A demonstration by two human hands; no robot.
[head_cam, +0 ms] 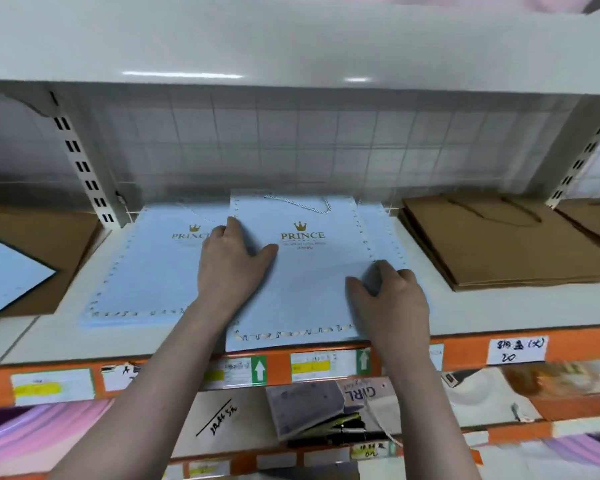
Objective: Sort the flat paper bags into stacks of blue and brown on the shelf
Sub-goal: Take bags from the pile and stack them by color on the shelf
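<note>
Hands meet over the middle of the frame, both on the top blue bag (302, 271), which lies flat on the white shelf (430, 306) with its crown print and cord handle toward the back wall; its near edge overhangs the orange shelf front (465, 351) a little, so it looks not yet squared onto its pile. The left hand (232, 258) lies on the bag's left edge with fingers stretched forward and thumb spread to the right, pressing rather than gripping; probably it steadies the sheet. The right hand (388, 289) sits at the bag's right edge, thumb on top and fingers bent over that edge; it seems to pinch the bag there, though blur hides the fingertips. Both forearms rise from the bottom of the frame and converge on the bag.

A second blue bag (146, 265) lies flat just to the left, partly under the top one; more blue edges peek out on the right, so the blues look gathered in the centre. The brown bags (499, 244) form a stack at the right of the frame, apart from the blues; another brown bag (49, 244) lies at the left edge with a blue sheet (11, 275) over it, likely unsorted.
</note>
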